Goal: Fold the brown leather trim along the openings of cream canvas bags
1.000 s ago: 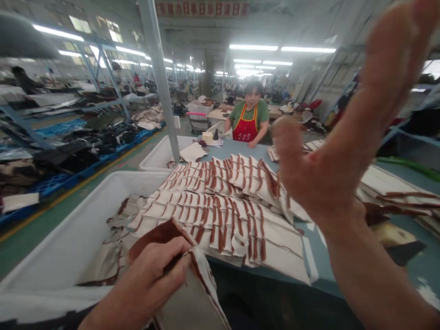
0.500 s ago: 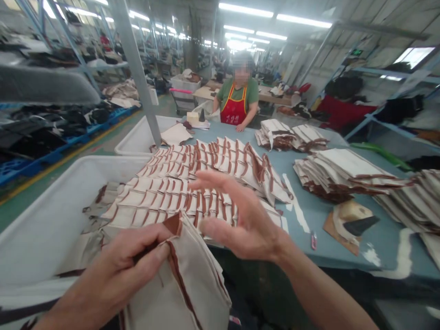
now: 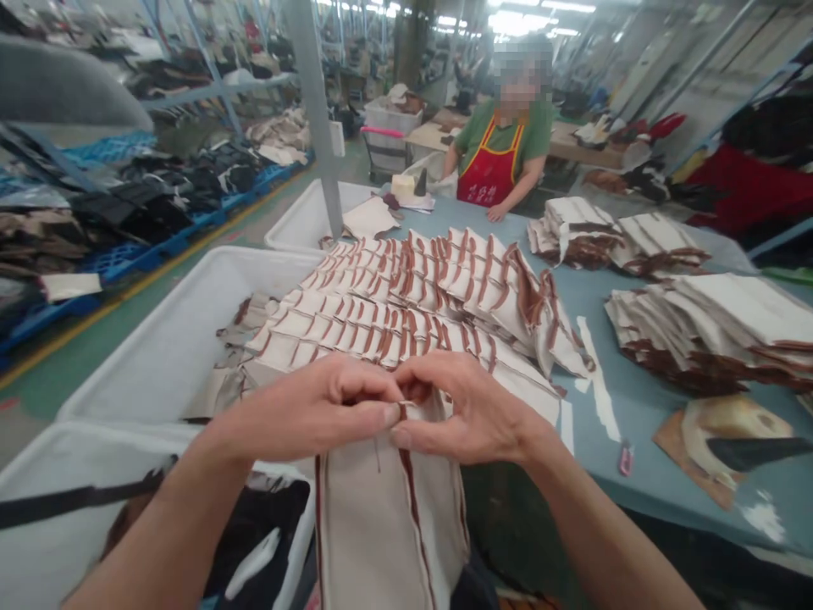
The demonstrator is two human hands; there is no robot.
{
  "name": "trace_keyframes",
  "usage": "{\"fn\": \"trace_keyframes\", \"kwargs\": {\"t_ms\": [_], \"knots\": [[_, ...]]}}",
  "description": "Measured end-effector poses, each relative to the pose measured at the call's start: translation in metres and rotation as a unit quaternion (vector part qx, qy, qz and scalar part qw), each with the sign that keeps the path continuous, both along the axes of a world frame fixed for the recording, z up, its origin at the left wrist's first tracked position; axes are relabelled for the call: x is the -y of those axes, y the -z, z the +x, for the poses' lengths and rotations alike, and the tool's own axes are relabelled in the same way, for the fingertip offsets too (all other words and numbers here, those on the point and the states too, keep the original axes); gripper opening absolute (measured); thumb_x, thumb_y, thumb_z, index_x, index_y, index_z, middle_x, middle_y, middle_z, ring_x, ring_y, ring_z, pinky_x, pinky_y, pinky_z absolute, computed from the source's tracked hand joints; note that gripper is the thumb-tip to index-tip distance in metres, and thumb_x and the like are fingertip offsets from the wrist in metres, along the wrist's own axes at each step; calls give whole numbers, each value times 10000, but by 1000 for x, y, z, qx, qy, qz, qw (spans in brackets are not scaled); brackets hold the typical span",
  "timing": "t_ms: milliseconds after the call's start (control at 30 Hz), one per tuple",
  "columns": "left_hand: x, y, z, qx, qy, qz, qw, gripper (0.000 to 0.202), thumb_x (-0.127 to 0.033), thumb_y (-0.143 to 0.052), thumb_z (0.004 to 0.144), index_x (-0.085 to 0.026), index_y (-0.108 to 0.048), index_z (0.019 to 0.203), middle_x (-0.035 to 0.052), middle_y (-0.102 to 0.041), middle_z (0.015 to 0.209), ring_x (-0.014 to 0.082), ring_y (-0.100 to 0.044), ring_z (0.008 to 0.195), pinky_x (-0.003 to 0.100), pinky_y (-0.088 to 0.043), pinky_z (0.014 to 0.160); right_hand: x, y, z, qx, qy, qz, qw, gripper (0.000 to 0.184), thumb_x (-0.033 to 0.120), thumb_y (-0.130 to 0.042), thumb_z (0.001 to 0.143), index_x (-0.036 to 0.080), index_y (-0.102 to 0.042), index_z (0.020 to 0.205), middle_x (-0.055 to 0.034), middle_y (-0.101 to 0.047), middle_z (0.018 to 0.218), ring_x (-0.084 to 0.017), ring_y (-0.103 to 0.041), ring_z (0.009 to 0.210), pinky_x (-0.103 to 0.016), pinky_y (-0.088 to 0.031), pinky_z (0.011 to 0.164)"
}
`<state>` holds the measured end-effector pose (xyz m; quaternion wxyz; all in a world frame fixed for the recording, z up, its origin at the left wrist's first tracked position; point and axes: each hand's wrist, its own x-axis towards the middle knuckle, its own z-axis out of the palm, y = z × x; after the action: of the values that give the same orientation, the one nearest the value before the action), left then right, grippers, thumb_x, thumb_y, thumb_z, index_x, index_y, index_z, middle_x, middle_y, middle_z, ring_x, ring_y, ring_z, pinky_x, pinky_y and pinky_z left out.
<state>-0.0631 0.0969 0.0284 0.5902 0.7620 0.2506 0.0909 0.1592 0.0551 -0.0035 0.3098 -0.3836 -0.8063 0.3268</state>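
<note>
A cream fabric piece with brown seam edges [image 3: 374, 525] hangs upright in front of me, held at its top edge. My left hand [image 3: 318, 407] pinches the top of its brown seam between thumb and forefinger. My right hand [image 3: 461, 411] grips the same edge just to the right, thumb in front and fingers behind. The two thumbs almost meet at the seam. A loose thread shows on the fabric below my left thumb. Behind the hands, many similar cream and brown pieces [image 3: 374, 326] lie in overlapping rows on the blue-grey table [image 3: 559, 296].
White plastic bins [image 3: 158, 326] stand at the left. More fabric stacks [image 3: 711, 326] lie at the right, near a small pink tool [image 3: 626, 458] and a tape roll with a black cone [image 3: 730, 436]. A person in a red apron [image 3: 492, 165] stands across the table beyond a metal post [image 3: 318, 110].
My right hand, open in the air before, has come down onto the fabric's top edge. My left hand and the piece have shifted right and turned upright. The view has swung left.
</note>
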Motion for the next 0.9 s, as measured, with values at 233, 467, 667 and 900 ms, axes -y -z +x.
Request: {"fn": "trace_keyframes", "kwargs": {"t_ms": [233,467,667,900], "knots": [[-19,-10,3,-31,37,-29,998,249,-315,-609,893,-124,-748,812,-45,-515,673,98,-432,621,205,-318,547,-3,0,3,66,12,-20,998,342,424,-725,894,188,-552,717,38,-532,688,-125,-468,658,-277,-293,659],[-12,-7,1,-25,60,-29,997,262,-303,-613,925,-114,-775,846,-41,-545,668,83,-409,584,196,-292,507,8,-2,2,54,22,-19,998,382,448,-769,881,183,-557,706,52,-516,664,-109,-466,640,-273,-269,649],[-8,2,-4,-26,78,-29,996,255,-296,-605,941,-139,-733,786,-61,-480,609,74,-353,538,206,-244,471,14,-2,-3,62,-3,-21,998,537,499,-893,800,181,-488,646,98,-407,605,-62,-346,558,-273,-209,599],[6,4,-13,-89,33,75,993,255,-277,-559,943,-168,-720,779,-56,-550,649,88,-462,596,204,-302,532,17,-2,-8,76,-4,-49,996,532,437,-847,861,184,-443,623,106,-334,576,-61,-310,535,-279,-182,579]]}}
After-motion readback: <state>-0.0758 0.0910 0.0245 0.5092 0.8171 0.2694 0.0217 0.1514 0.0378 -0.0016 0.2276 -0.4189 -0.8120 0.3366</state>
